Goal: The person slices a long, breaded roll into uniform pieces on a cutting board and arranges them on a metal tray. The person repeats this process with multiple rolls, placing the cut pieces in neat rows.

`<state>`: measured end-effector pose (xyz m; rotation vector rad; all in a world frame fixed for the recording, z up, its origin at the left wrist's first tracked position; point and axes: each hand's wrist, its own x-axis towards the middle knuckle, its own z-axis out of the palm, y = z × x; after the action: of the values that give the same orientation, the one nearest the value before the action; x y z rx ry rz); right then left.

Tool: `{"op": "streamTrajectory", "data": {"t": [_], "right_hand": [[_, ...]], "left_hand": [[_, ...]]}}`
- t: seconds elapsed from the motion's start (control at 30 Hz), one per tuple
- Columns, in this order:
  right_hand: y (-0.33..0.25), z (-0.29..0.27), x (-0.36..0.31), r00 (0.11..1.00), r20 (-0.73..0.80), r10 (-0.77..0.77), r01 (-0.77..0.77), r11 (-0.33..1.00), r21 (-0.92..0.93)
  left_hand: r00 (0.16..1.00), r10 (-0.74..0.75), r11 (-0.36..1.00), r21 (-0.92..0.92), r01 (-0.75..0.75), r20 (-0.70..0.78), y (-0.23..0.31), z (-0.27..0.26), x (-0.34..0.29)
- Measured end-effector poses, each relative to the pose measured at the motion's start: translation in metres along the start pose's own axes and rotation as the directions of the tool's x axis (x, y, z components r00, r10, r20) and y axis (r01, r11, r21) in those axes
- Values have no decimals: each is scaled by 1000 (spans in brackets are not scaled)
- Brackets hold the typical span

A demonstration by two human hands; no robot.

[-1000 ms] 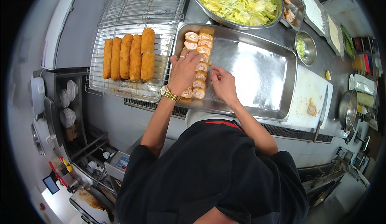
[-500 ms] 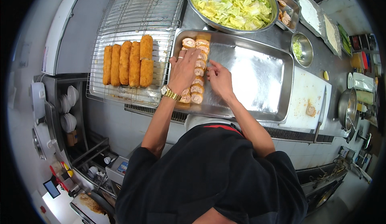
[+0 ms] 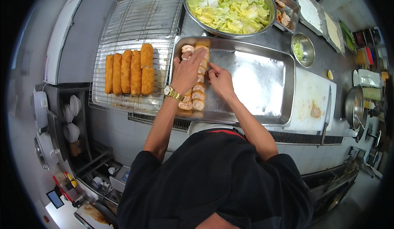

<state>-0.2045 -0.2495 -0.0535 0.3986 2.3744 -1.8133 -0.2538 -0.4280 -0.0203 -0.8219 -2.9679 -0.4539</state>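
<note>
Two rows of sliced, golden-edged meat rolls [image 3: 198, 94] with pale pink middles stand along the left wall of a deep metal tray [image 3: 254, 113]. My left hand [image 3: 185, 73] rests over these rows, fingers stretched out and hiding several slices beneath. It wears a ring and a gold watch. Against the right side of the rows is my right hand [image 3: 221, 82], its index finger extended and the others bent. Nothing shows in its grasp. To the left, several long breaded rolls [image 3: 126, 73] lie side by side on a wire rack [image 3: 141, 8].
A big bowl of chopped cabbage [image 3: 232, 8] stands behind the tray. Rightward are a small metal bowl [image 3: 308, 48], a cutting board [image 3: 305, 90], a knife [image 3: 327, 120] and a lemon wedge [image 3: 330, 74]. Trays of white powder [image 3: 310, 11] and crumbs [image 3: 333, 29] sit at the far right.
The whole view has shifted a little. Both hands have slid slightly farther along the rows of slices, the left hand also a little to the right.
</note>
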Motion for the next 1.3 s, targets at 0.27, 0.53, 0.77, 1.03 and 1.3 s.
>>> {"op": "streamTrajectory", "data": {"t": [0.27, 0.53, 0.77, 1.03, 1.3], "right_hand": [[-20, -111, -88, 971, -233, -45, 51, 999, 19], [27, -351, -186, 574, -816, -72, -334, 889, -314], [84, -456, -207, 868, -479, -131, -388, 424, -818], [125, -496, -185, 929, -257, -265, -157, 347, -925], [123, -514, -184, 954, -166, -251, -16, 509, -861]], "left_hand": [[995, 44, 999, 10, -45, 85, -8, 8, 20], [975, 160, 977, -114, -179, -154, 96, 15, 2], [946, 294, 920, -227, -319, -139, 219, 19, 27], [899, 428, 841, -321, -435, -95, 369, 44, 51], [898, 440, 778, -508, -369, 21, 450, 102, 75]]}}
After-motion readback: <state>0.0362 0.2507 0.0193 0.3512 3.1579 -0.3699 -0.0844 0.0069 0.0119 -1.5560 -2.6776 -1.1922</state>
